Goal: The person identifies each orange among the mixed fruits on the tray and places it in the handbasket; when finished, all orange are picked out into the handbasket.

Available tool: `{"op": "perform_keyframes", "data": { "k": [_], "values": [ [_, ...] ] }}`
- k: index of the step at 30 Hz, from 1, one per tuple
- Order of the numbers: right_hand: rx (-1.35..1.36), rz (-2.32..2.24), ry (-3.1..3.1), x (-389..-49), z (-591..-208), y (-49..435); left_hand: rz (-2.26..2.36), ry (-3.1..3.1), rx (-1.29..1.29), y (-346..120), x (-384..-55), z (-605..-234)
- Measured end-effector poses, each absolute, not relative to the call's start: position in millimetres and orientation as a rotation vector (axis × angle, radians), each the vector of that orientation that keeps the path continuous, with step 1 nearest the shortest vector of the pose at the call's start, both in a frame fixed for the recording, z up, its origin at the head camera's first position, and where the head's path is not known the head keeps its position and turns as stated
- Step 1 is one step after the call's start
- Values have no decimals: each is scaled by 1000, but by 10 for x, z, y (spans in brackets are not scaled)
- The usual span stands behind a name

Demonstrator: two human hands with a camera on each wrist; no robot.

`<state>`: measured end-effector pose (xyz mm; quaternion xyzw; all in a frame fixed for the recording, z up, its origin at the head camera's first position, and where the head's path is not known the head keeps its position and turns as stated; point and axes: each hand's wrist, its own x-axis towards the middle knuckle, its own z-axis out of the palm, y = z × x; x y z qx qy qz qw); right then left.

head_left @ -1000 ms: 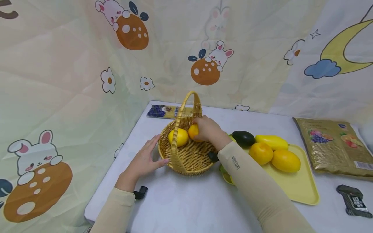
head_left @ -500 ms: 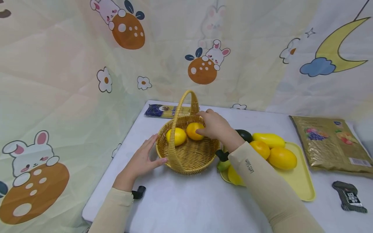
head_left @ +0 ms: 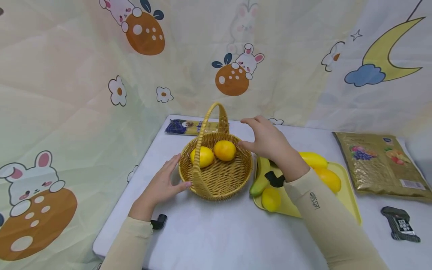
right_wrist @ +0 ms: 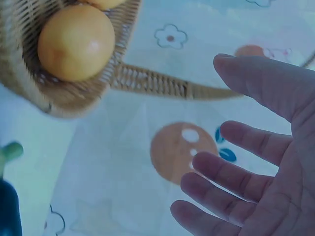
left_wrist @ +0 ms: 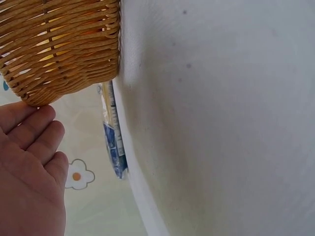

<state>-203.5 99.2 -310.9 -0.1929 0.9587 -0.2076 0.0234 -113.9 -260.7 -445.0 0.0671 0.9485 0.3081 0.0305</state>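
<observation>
A wicker basket [head_left: 221,193] with an arched handle holds a lemon [head_left: 206,157] at its left and an orange [head_left: 225,150] towards the back right. My left hand [head_left: 160,192] touches the basket's left side with extended fingers; in the left wrist view the fingertips [left_wrist: 47,112] meet the rim. My right hand [head_left: 270,140] hangs just right of the basket, above the tray's back edge. In the right wrist view its fingers [right_wrist: 236,177] are spread and hold nothing, and the orange [right_wrist: 76,43] lies apart from them.
Right of the basket, a yellow tray [head_left: 352,204] bears a green-yellow banana [head_left: 260,176], a lemon [head_left: 271,199] and other yellow produce, partly behind my right arm. A flat packet [head_left: 183,127] lies behind the basket. A gold bag [head_left: 381,165] and a small dark packet [head_left: 400,224] lie far right.
My right hand has let go of the orange inside the basket and moved out to the right, its fingers spreading. The left hand stays at the basket's side.
</observation>
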Motion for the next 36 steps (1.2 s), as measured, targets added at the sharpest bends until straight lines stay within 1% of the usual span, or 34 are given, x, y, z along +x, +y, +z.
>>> {"op": "perform_keyframes", "data": {
  "k": [6, 11, 27, 36],
  "values": [
    [-588, -664, 3040, -1930, -3033, 1267, 938, 2933, 213, -2613, -1149, -4462],
    [-521, -669, 3078, -1834, -3043, 1480, 942, 2932, 210, -2603, -1151, -4444],
    [-298, -617, 3134, -1583, -3244, 2254, 913, 2931, 202, -2612, -1152, -4437],
    [-239, -607, 3102, -1472, -3457, 2589, 926, 2928, 214, -2607, -1167, -4458]
  ]
}}
